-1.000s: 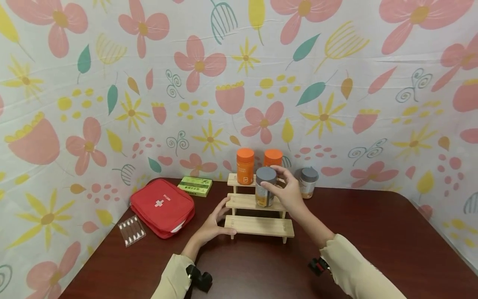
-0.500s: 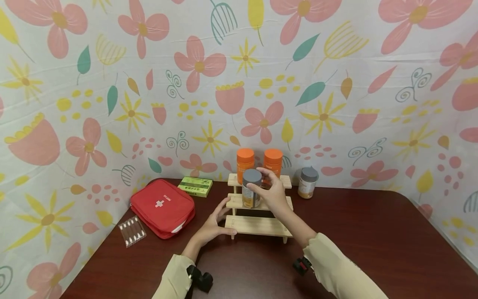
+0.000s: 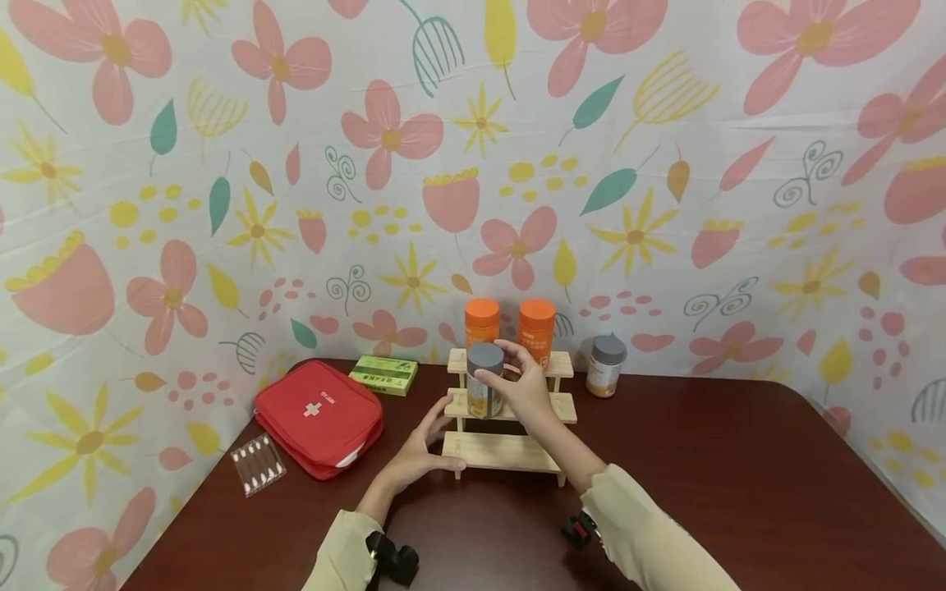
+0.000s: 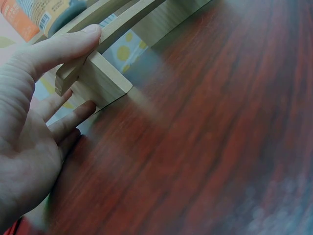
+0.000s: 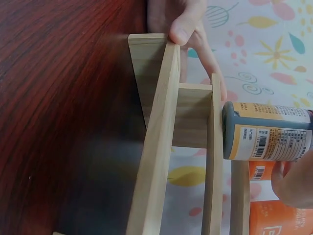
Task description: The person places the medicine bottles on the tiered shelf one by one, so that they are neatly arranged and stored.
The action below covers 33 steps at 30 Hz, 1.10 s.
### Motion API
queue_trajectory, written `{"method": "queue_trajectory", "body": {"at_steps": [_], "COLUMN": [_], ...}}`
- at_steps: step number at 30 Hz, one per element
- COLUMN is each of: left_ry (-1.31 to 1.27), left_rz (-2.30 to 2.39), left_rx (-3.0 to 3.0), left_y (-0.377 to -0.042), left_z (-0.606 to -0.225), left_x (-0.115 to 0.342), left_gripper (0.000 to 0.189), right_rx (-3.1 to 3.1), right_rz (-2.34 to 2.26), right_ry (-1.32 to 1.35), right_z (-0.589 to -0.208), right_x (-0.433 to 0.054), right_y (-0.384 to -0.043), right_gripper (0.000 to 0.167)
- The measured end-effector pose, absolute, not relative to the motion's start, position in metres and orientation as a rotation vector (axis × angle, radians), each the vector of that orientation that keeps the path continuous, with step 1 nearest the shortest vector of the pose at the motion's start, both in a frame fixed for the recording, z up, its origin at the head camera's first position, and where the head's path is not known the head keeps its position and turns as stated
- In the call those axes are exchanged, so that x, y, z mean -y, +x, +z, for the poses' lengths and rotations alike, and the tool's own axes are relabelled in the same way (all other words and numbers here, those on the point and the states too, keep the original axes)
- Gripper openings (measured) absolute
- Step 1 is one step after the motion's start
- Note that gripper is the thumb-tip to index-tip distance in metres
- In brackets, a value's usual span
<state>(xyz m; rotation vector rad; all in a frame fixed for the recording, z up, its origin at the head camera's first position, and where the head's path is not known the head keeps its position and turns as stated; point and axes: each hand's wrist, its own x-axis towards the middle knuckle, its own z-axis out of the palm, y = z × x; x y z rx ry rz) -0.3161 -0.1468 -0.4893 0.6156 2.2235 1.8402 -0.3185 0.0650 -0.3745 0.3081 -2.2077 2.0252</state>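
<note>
A three-tier wooden display stand (image 3: 510, 451) stands on the table. My left hand (image 3: 415, 451) holds its left end, with the thumb on the bottom tier's edge and the fingers along the side panel (image 4: 100, 81). Between thumb and fingers, my right hand (image 3: 530, 396) grips a grey-lidded supplement bottle (image 3: 484, 400) upright at the left part of the middle tier. In the right wrist view the bottle's base (image 5: 228, 130) is right at that tier's surface. Two orange bottles, one on the left (image 3: 482, 316) and one on the right (image 3: 537, 328), stand on the top tier behind.
Another grey-lidded bottle (image 3: 606, 365) stands on the table right of the stand. To the left lie a red first-aid pouch (image 3: 319, 419), a green-yellow box (image 3: 383, 374) and a clear pack of cotton swabs (image 3: 257, 465). A flower-patterned cloth (image 3: 665, 164) hangs behind the table.
My right hand has moved the grey-lidded bottle leftward along the middle tier, uncovering the right orange bottle. My left hand keeps its place on the stand. The head view has tilted slightly up.
</note>
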Motion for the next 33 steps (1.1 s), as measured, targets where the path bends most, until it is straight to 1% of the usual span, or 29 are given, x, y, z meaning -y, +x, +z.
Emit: {"method": "queue_trajectory", "body": {"at_steps": [33], "left_ry": [0.618], "left_rz": [1.852], "left_rx": [-2.220], "left_y": [-0.3158], "left_z": [-0.4887], "left_x": [0.1467], "left_gripper": [0.104], "right_rx": [2.168], "right_rz": [2.035], "right_ry": [0.303], "right_z": [-0.3810], "right_x": [-0.0600], "right_y": [-0.3273], "right_gripper": [0.060]}}
